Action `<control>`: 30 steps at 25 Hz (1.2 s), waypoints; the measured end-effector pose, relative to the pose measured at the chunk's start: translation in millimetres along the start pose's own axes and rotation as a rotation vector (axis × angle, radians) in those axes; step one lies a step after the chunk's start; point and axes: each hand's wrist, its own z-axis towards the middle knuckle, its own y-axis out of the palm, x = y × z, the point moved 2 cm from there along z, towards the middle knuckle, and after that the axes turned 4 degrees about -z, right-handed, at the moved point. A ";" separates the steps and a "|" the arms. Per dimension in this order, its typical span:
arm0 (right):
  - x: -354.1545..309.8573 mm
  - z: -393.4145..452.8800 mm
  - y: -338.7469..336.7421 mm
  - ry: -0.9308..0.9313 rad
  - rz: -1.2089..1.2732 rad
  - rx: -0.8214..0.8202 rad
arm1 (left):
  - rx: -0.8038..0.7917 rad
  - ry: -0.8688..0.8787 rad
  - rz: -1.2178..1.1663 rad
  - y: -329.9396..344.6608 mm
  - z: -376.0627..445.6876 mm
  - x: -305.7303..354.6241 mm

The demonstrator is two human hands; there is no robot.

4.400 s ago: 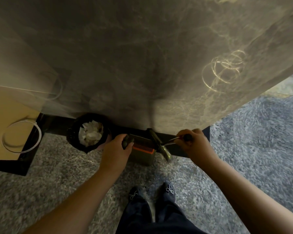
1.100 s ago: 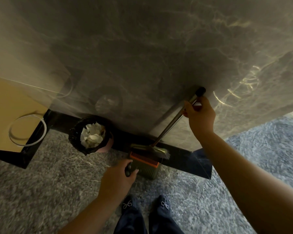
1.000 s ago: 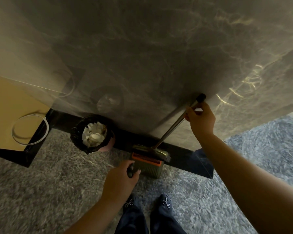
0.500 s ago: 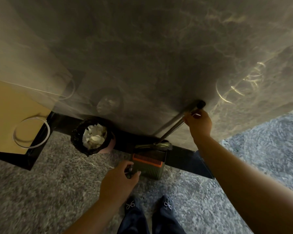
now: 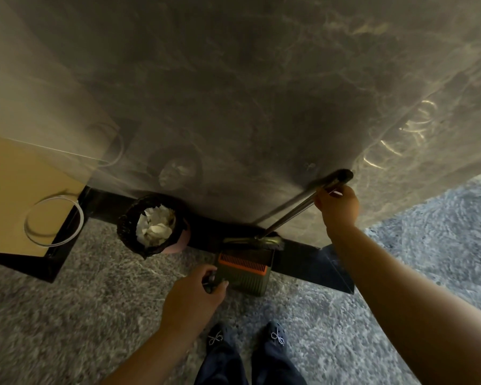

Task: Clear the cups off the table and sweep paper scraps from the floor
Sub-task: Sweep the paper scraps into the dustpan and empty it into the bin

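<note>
**Both hands on broom and dustpan at the wall's foot**

The right hand [image 5: 336, 208] is clenched around the upper end of the broom [image 5: 295, 211], just below its dark end cap. From that hand the metal handle slants down and to the left to the broom head, which lies at the black baseboard [image 5: 303, 262], touching the far edge of the dustpan [image 5: 243, 270].

The left hand [image 5: 193, 297] grips the dustpan's short dark handle, fingers curled round it. The green pan with its orange comb strip sits just beyond and to the right of that hand, on the grey floor [image 5: 81, 301]. Whether any scraps lie in it cannot be told.

Farther out, beyond and to the left of the left hand, a black-lined bin [image 5: 128, 226] stands against the baseboard, holding white paper scraps [image 5: 154, 226]. The marbled wall [image 5: 233, 93] rises behind it all. Below the left hand, two dark shoes [image 5: 246, 336] point toward the pan.
</note>
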 end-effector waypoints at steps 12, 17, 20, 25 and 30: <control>11.6 10.8 -15.1 0.062 0.009 0.065 | 0.022 0.038 0.016 3.1 2.4 -2.1; 15.1 13.7 -21.7 0.073 0.028 0.069 | 0.031 0.038 0.015 4.3 2.2 -2.6; 12.2 11.5 -24.3 0.055 -0.013 0.081 | 0.027 0.034 0.012 5.4 3.4 -2.8; 3.3 -3.9 -37.3 -0.113 -0.092 0.069 | 0.031 0.035 0.024 9.1 3.3 2.2; -15.9 -16.9 -70.9 -0.285 -0.208 0.156 | 0.055 0.069 0.015 11.5 0.2 7.4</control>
